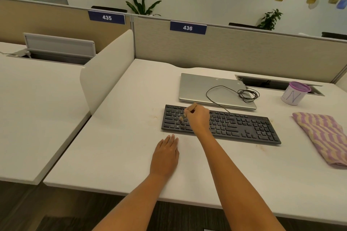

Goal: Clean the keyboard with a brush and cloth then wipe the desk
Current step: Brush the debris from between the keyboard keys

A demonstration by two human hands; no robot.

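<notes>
The black keyboard (244, 127) lies across the middle of the frame on the white surface (122, 137), its long side running slightly down toward the right. Over its left end, the right hand (197, 118) holds a small brush (192, 107). The fingers are curled and clamped on the wooden handle, which sticks up toward the top of the frame, while the bristles point down-left onto the keys. The left hand (166, 154) rests flat on the surface just below the keyboard's left end, its fingers straight and together, holding nothing.

At the right edge of the frame, apart from the keyboard, lies a folded cloth (324, 137) striped in pink and yellow. Just above the keyboard sits a closed silver laptop (197, 88) with a thin black cable (247, 95) looped and coiled on its lid. To the right of that stands a white cup (294, 95) with a purple rim. Faint brownish marks show on the surface beside the keyboard's left end and below its right end. A label (187, 28) reading 436 hangs on the partition behind.
</notes>
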